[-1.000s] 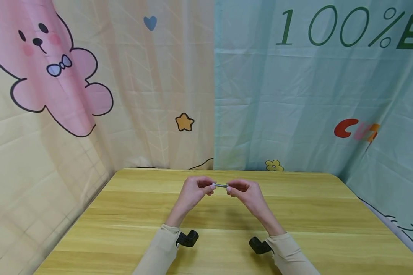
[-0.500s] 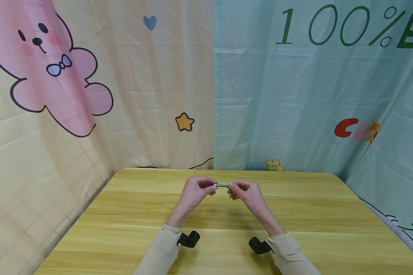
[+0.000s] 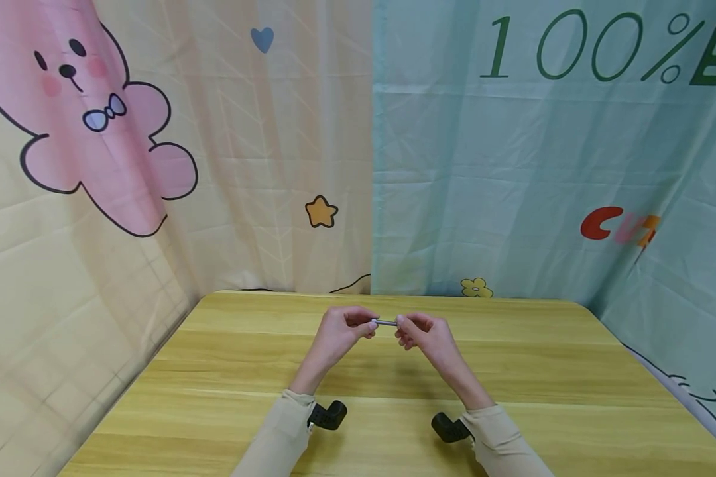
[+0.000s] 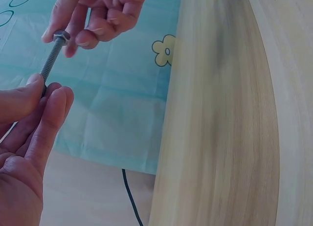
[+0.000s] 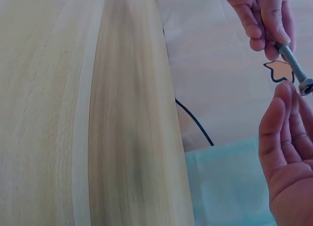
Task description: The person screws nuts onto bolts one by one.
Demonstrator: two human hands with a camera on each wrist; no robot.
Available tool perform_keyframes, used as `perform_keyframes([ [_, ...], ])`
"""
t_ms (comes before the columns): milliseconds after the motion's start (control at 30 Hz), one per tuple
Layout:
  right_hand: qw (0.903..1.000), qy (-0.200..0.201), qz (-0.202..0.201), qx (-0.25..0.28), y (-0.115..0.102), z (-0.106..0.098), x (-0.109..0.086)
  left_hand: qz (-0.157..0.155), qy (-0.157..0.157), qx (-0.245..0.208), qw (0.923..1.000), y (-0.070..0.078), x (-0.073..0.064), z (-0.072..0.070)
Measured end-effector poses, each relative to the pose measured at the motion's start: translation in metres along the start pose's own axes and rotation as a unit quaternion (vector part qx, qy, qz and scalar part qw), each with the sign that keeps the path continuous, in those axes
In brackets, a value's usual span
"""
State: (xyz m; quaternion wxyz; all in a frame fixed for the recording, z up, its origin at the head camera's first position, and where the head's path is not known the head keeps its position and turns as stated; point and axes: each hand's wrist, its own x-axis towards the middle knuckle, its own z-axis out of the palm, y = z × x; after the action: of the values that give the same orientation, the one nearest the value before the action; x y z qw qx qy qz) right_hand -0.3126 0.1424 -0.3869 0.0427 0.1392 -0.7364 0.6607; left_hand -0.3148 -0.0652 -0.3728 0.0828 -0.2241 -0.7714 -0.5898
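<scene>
Left hand (image 3: 344, 330) pinching one end of bolt (image 4: 52, 59); right hand (image 3: 427, 333) pinching nut (image 4: 61, 36) at other end. Bolt between hands, above counter (image 3: 388, 430). Nut seemingly near bolt's tip: loosened grip could drop it, crooked turning could jam it.

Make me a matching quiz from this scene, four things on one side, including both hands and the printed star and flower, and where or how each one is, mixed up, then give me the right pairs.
1. left hand
2. right hand
3. star
4. flower

A. fingers at the nut
B. yellow, on the blue-green curtain
C. pinches the bolt away from its nut
D. orange, on the cream curtain

Pairs: 1-C, 2-A, 3-D, 4-B
</scene>
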Motion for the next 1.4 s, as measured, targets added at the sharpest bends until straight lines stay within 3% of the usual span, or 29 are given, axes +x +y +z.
perform_keyframes([
  [300,0.9987,-0.031,-0.03,0.026,0.0,-0.003,0.0,0.005,0.008,0.02,0.9998,-0.002,0.002,0.001],
  [533,0.9974,-0.061,-0.026,0.03,-0.004,-0.007,-0.001,0.002,0.015,0.017,0.9997,-0.001,0.002,0.0],
  [967,0.9983,-0.058,0.0,0.006,-0.01,-0.006,-0.001,0.003,0.007,-0.003,1.0,0.001,0.002,0.001],
  [1167,0.9979,-0.046,-0.045,-0.009,-0.006,-0.007,-0.001,0.0,0.013,0.002,0.9999,0.002,0.002,0.001],
  [1400,0.9931,-0.074,-0.089,-0.016,-0.005,-0.008,-0.004,-0.001,0.02,0.004,0.9998,-0.001,0.001,0.0],
])
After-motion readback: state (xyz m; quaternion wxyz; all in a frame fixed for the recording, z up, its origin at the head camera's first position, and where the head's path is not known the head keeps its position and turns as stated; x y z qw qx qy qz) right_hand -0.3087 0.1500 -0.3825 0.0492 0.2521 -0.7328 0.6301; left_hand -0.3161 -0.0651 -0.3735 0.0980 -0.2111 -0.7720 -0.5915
